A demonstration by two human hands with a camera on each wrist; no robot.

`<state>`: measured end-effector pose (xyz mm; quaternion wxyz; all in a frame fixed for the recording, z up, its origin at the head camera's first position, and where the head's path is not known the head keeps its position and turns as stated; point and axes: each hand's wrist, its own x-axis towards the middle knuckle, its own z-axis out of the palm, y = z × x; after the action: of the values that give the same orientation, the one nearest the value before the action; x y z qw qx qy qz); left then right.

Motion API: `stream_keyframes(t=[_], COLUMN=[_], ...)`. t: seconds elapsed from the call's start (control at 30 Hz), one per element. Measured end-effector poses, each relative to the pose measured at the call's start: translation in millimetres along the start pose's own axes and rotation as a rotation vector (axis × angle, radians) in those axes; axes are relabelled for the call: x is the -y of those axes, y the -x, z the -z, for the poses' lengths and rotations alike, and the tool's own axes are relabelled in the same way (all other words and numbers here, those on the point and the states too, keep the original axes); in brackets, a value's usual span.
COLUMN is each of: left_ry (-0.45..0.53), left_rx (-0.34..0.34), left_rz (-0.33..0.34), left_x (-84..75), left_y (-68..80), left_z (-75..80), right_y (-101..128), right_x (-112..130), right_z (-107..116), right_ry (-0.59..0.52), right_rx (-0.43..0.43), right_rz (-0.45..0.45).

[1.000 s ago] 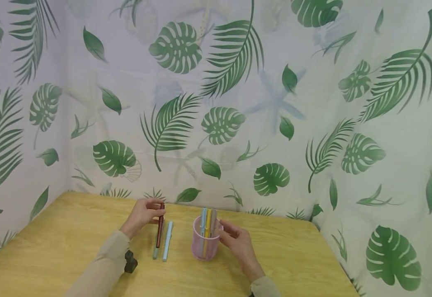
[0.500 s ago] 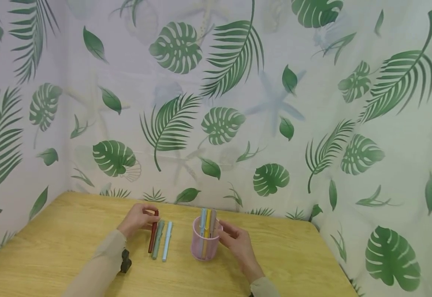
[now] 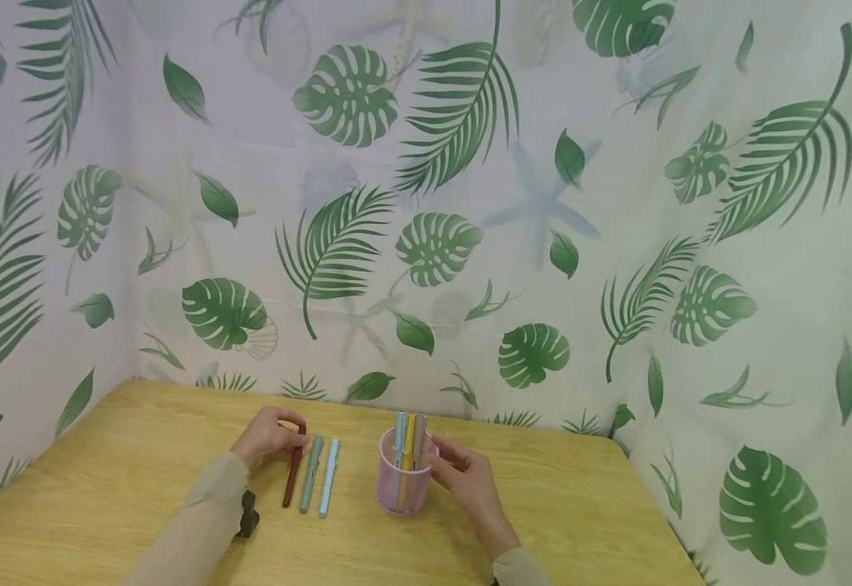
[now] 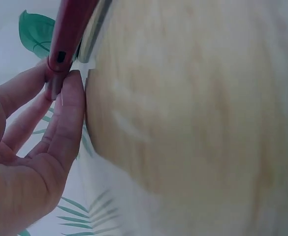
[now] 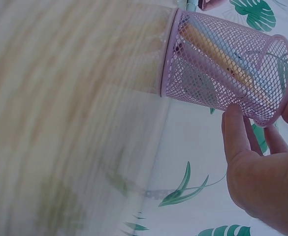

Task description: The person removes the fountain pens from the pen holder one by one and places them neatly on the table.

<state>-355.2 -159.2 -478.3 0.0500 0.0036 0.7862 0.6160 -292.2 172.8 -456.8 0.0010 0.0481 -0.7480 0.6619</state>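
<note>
My left hand [image 3: 268,438] pinches the upper end of a dark red pen [image 3: 292,478], whose lower end slants down at the tabletop. In the left wrist view the thumb and fingers close on the tip of that pen [image 4: 71,34]. Just right of it lie a grey-green pen [image 3: 312,478] and a light blue pen [image 3: 329,480], roughly side by side. A pink mesh pen holder [image 3: 389,491] stands upright, with a blue, a yellow and a greyish pen [image 3: 419,439] inside. My right hand [image 3: 473,484] holds its right side by the rim, fingers against the mesh [image 5: 208,91].
The wooden table [image 3: 565,505] ends at the back against a leaf-patterned cloth [image 3: 455,325]. A similar cloth hangs on the left and right sides. A small black device [image 3: 248,514] sits at my left wrist.
My left hand has carried the dark red pen from over the grey-green pen to its left, and lowered it. The grey-green pen is now uncovered. My right hand stays on the pen holder.
</note>
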Motion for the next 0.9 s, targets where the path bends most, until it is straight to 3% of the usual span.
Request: stream_keyframes(t=[0.33,0.9], left_ry=[-0.031,-0.027], left_rx=[-0.039,-0.022], left_rz=[0.013,0.055], left_x=[-3.2,-2.6], left_y=[1.6,-1.6], left_z=[-4.8,-3.4], right_y=[1.5,1.6], right_x=[0.7,-0.5], right_z=[0.1,-0.1], right_ry=[-0.011,-0.011], right_rx=[0.006,0.002], right_rz=[0.023,0.030])
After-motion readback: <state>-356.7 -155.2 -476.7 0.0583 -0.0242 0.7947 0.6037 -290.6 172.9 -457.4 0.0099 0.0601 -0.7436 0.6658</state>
